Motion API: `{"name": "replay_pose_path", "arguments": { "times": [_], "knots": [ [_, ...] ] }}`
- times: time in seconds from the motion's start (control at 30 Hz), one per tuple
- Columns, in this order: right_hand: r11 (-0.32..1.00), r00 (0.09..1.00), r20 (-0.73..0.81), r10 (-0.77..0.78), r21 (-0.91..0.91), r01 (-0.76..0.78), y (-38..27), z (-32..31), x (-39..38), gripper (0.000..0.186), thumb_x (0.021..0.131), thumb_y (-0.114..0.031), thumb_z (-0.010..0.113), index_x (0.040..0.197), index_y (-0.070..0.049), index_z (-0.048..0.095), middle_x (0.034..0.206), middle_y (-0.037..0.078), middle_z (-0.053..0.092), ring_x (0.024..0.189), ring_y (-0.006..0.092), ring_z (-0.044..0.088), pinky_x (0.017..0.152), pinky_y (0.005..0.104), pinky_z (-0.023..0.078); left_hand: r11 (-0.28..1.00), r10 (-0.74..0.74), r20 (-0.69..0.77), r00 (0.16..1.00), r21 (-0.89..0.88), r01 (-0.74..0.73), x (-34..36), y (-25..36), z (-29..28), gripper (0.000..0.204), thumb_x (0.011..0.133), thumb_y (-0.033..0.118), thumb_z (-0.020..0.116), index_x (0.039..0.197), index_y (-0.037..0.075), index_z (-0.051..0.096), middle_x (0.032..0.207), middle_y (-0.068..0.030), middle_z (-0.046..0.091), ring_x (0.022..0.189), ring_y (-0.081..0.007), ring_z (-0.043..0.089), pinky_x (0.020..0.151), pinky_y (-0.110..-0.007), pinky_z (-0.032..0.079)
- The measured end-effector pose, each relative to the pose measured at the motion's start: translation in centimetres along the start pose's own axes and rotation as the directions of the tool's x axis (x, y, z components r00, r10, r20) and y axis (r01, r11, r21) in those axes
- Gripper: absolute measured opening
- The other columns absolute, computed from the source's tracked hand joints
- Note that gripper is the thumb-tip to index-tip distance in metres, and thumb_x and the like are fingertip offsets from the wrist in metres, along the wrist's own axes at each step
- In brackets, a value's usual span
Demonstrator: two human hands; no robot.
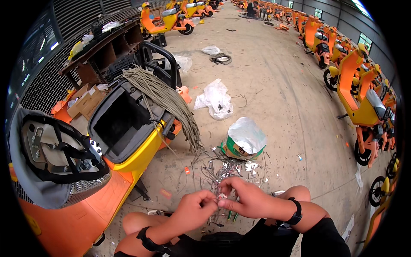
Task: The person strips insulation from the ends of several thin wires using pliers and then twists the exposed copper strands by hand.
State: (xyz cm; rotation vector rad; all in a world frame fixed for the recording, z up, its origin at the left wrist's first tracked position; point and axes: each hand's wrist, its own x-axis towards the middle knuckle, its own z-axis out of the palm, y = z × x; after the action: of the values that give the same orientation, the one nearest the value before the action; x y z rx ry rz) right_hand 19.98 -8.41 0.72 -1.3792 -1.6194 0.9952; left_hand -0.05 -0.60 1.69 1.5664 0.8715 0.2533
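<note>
Between my knees, my left hand (199, 207) and my right hand (237, 197) meet at the fingertips, both pinching a small pale piece (221, 196) with a reddish bit, too small to name. Below my right hand a green-handled tool (233, 216) lies on the floor, partly hidden. Just beyond my hands are scattered cut wires and white scraps (214, 169). Past them stands an open green-and-white sack (243, 138) with a pale lining.
At left stands a yellow-orange scooter (90, 210) with an open black box (122, 120), coiled cord (175, 111) and a grey bag (60, 154). Rows of scooters (355, 98) line the right. Plastic bags (214, 98) lie ahead. A person (252, 10) sits far back.
</note>
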Motion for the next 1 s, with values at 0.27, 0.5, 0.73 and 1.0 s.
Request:
{"name": "replay_pose_path", "arguments": {
  "times": [0.27, 0.5, 0.73, 1.0],
  "knots": [
    [0.77, 0.85, 0.162, -0.501, -0.365, 0.523, 0.0, -1.9, 0.0, 0.035, 0.086, -0.018, 0.077, 0.117, -0.009, 0.064, 0.109, 0.005, 0.062, 0.104, 0.0261, 0.06, 0.089, 0.0382, 0.047, 0.678, -0.101, 0.502, 0.859, -0.597, 0.429, 1.0, -1.7, -1.3, 0.012, 0.096, 0.009, 0.057, 0.098, -0.001, 0.064, 0.072, 0.0015, 0.051, 0.06, -0.0064, 0.043, 0.054, -0.022, 0.034],
    [0.778, 0.826, 0.128, -0.548, -0.284, 0.56, -0.1, -2.3, 0.0, 0.021, 0.087, -0.015, 0.076, 0.104, -0.009, 0.065, 0.099, 0.004, 0.064, 0.094, 0.024, 0.063, 0.081, 0.0348, 0.049, 0.697, -0.028, 0.58, 0.814, -0.572, 0.432, 0.8, -1.5, -1.1, 0.015, 0.098, 0.012, 0.06, 0.1, -0.001, 0.065, 0.072, 0.0015, 0.051, 0.06, -0.0064, 0.043, 0.054, -0.021, 0.033],
    [0.966, 0.976, 0.024, -0.218, -0.139, 0.219, 0.3, -1.0, -0.8, 0.016, 0.091, -0.018, 0.073, 0.094, -0.006, 0.064, 0.083, 0.009, 0.065, 0.073, 0.0274, 0.065, 0.063, 0.0369, 0.051, 0.982, 0.046, 0.187, 0.981, -0.187, -0.01, 0.1, -1.2, 0.3, 0.013, 0.096, 0.016, 0.067, 0.097, 0.003, 0.066, 0.071, 0.0027, 0.058, 0.058, -0.0061, 0.05, 0.053, -0.024, 0.04],
    [0.944, 0.969, 0.034, 0.243, 0.221, -0.245, 0.4, 0.8, -0.6, 0.023, 0.1, -0.021, 0.064, 0.088, -0.002, 0.06, 0.067, 0.001, 0.059, 0.061, 0.0116, 0.056, 0.054, 0.0277, 0.044, 0.618, 0.676, -0.077, 0.733, 0.602, -0.506, -0.4, -1.5, 1.8, 0.013, 0.08, 0.005, 0.074, 0.089, 0.004, 0.064, 0.069, -0.0074, 0.061, 0.057, -0.02, 0.061, 0.05, -0.032, 0.046]
  ]
}}
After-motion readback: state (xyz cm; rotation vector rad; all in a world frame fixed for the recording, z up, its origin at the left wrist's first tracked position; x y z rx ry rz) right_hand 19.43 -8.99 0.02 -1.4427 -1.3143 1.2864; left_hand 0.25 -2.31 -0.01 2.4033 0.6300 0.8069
